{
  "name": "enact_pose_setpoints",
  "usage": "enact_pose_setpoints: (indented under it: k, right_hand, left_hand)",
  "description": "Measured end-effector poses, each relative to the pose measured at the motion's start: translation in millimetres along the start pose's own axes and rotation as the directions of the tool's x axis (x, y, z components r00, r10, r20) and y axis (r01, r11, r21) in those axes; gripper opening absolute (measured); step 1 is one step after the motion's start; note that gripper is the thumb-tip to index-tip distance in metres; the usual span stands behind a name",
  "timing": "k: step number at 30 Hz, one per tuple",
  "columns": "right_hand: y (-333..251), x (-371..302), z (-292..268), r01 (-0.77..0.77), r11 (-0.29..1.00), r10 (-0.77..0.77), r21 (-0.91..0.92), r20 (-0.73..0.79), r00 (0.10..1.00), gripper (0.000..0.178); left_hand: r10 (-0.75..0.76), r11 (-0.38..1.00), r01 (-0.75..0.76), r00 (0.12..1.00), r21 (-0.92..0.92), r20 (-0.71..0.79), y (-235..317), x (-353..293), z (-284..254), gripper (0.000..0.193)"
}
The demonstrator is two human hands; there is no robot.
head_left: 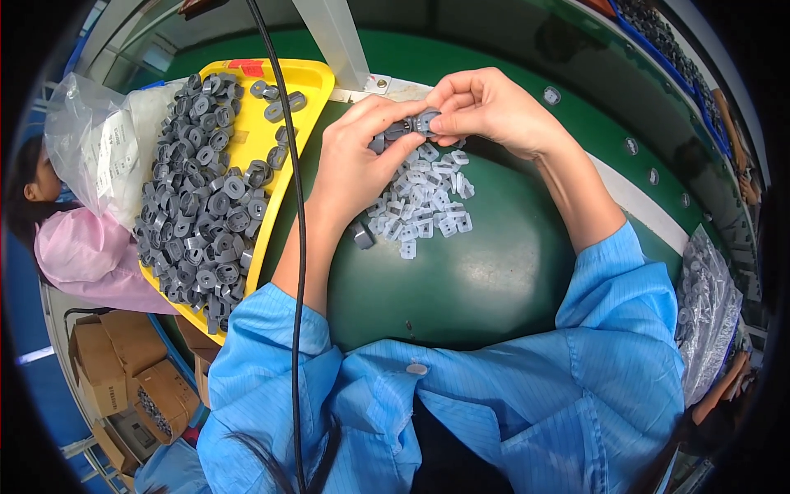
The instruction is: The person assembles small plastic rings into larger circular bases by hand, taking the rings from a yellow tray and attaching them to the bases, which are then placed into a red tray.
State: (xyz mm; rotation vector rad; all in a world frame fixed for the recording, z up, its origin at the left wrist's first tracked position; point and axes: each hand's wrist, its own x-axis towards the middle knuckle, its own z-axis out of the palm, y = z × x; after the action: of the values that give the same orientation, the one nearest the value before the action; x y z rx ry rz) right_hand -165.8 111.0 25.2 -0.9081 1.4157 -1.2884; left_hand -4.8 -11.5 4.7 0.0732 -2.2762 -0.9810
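Above the green work surface, my left hand (pixel 352 152) is closed around dark grey plastic parts (pixel 398 130), held between thumb and fingers. My right hand (pixel 487 111) pinches a grey plastic part (pixel 425 122) at its fingertips, right beside those in the left. The two hands almost meet, and whether the parts touch I cannot tell. Just below the hands lies a loose pile of small translucent white plastic pieces (pixel 424 193) with holes in them. A single grey part (pixel 362 235) rests near my left wrist.
A yellow tray (pixel 322 82) heaped with grey parts (pixel 197 206) stands at the left, a plastic bag (pixel 103 156) behind it. A black cable (pixel 301 247) hangs across my left forearm. The conveyor (pixel 592 107) carries spaced small pieces. A person in pink (pixel 90 255) sits left, near cardboard boxes (pixel 123 354).
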Motion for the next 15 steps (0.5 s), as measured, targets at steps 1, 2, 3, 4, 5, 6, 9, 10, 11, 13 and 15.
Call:
enact_pose_setpoints:
  k: [1, 2, 3, 4, 5, 6, 9, 10, 11, 13, 15]
  right_hand:
    - [-1.9, -0.5, 2.4, 0.034, 0.996, -0.037, -0.082, -0.038, 0.999, 0.018]
    - [-4.0, -1.4, 5.7, 0.065, 0.984, -0.078, -0.165, -0.074, 0.994, 0.018]
    - [-6.3, -4.9, 13.4, 0.080, 0.968, -0.118, -0.237, -0.155, 0.981, 0.019]
    - [-6.4, -6.1, 17.8, 0.086, 0.967, -0.125, -0.239, -0.155, 0.980, 0.019]
    - [-4.2, -6.3, 21.4, 0.123, 0.934, -0.203, -0.335, -0.217, 0.955, 0.019]
    - [-1.5, -5.2, 23.7, 0.149, 0.891, -0.284, -0.429, -0.271, 0.920, 0.019]
    - [2.0, -4.6, 18.5, 0.198, 0.882, -0.324, -0.427, -0.246, 0.913, 0.022]
    - [1.7, -5.0, 15.2, 0.212, 0.892, -0.316, -0.399, -0.216, 0.924, 0.022]
    - [0.5, -6.3, 13.0, 0.204, 0.901, -0.291, -0.382, -0.185, 0.939, 0.021]
    - [-4.2, -8.4, 13.4, 0.180, 0.895, -0.270, -0.408, -0.177, 0.946, 0.021]
    - [-0.9, -7.6, 16.4, 0.192, 0.870, -0.310, -0.454, -0.203, 0.929, 0.020]
  left_hand:
    - [-0.001, 1.000, 0.001, 1.000, 0.014, -0.007, 0.8, 0.9, -0.4, 0.034]
    - [-0.002, 1.000, 0.002, 1.000, 0.028, -0.014, 1.3, 1.8, -0.9, 0.034]
    - [0.000, 0.999, 0.001, 1.000, 0.032, -0.016, -0.5, 1.1, -0.8, 0.034]
    - [-0.011, 1.000, 0.012, 0.999, 0.003, -0.033, -2.8, 1.4, 0.0, 0.035]
    - [-0.023, 0.999, 0.022, 0.998, -0.026, -0.051, -4.4, 1.6, 0.3, 0.035]
    - [-0.018, 1.000, 0.017, 0.998, -0.023, -0.053, -4.9, 0.4, 0.4, 0.035]
    - [-0.290, 0.923, 0.278, 0.957, -0.266, -0.005, -0.7, -2.2, 2.6, 0.032]
    - [-0.330, 0.894, 0.320, 0.944, -0.314, 0.023, 1.3, -1.7, 2.0, 0.031]
    - [-0.369, 0.860, 0.362, 0.928, -0.360, 0.053, 3.0, -1.5, 1.4, 0.029]
    - [-0.392, 0.849, 0.386, 0.918, -0.362, 0.058, 6.6, -1.2, 1.6, 0.028]
    - [-0.358, 0.891, 0.341, 0.934, -0.300, -0.003, 4.5, -3.3, 4.3, 0.029]
